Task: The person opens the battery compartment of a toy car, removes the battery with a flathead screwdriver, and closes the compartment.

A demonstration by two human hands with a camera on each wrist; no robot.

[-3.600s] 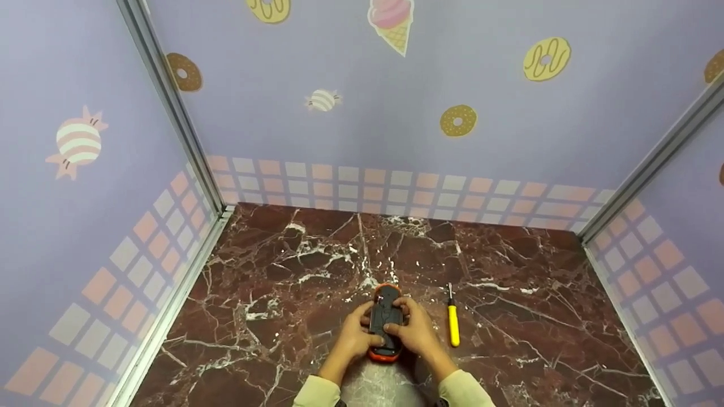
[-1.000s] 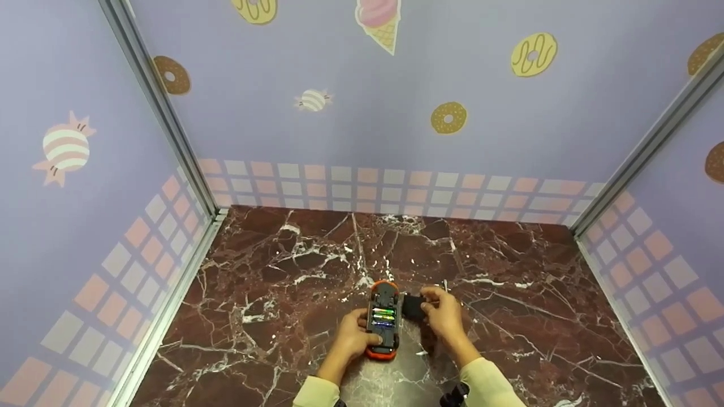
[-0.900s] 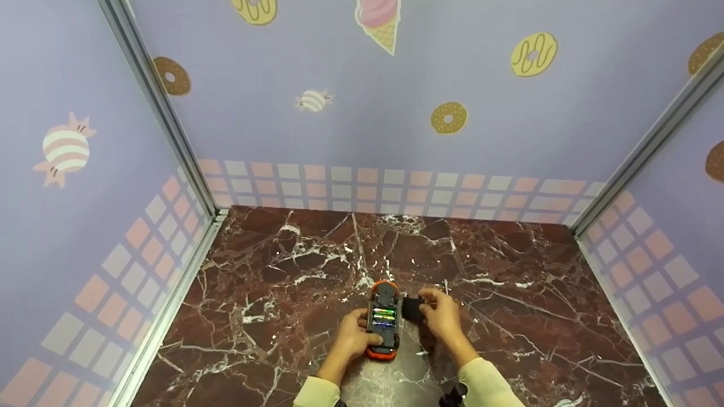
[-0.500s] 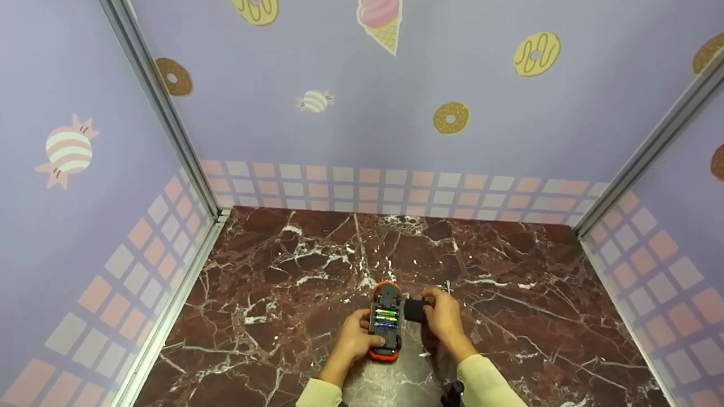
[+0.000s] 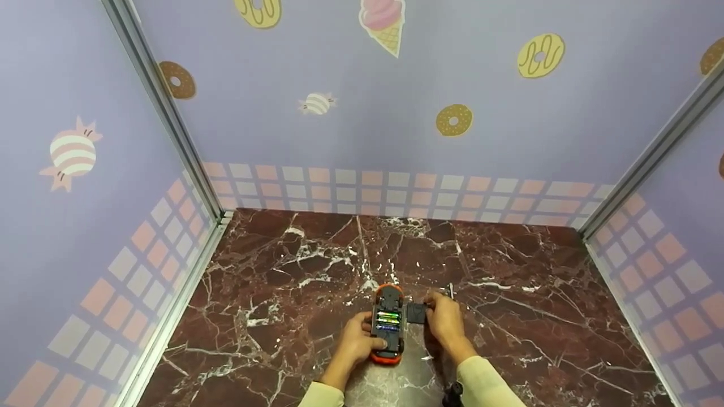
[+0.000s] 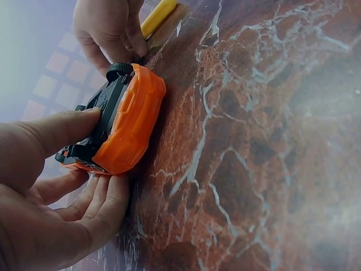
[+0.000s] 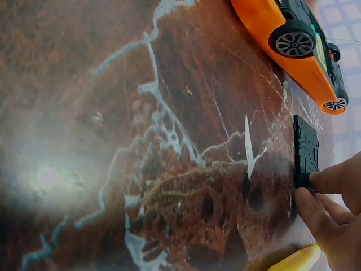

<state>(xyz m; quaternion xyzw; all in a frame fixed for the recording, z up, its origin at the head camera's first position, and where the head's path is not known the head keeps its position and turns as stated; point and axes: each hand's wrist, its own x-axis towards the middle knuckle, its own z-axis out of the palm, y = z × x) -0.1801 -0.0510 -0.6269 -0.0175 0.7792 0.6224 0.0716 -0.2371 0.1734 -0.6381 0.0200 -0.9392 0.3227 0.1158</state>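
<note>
The car point(image 5: 380, 354), wheels up at six o'clock on the table point(image 5: 271, 339), is clamped by the left hand point(image 5: 357, 340); tilting it might spill its exposed cells point(image 5: 388, 321). At its two o'clock, the right hand point(image 5: 444, 322) pinches the cover point(image 5: 416, 313); a loose pinch could drop it. Glossy orange body; shiny cylindrical cells; flat, squarish black cover; veined, marble-like table.

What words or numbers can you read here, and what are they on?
There are none I can read.
Any print on the batteries is too small and blurred.
I can't make out any lettering on the toy car, black cover or yellow handle.
</note>
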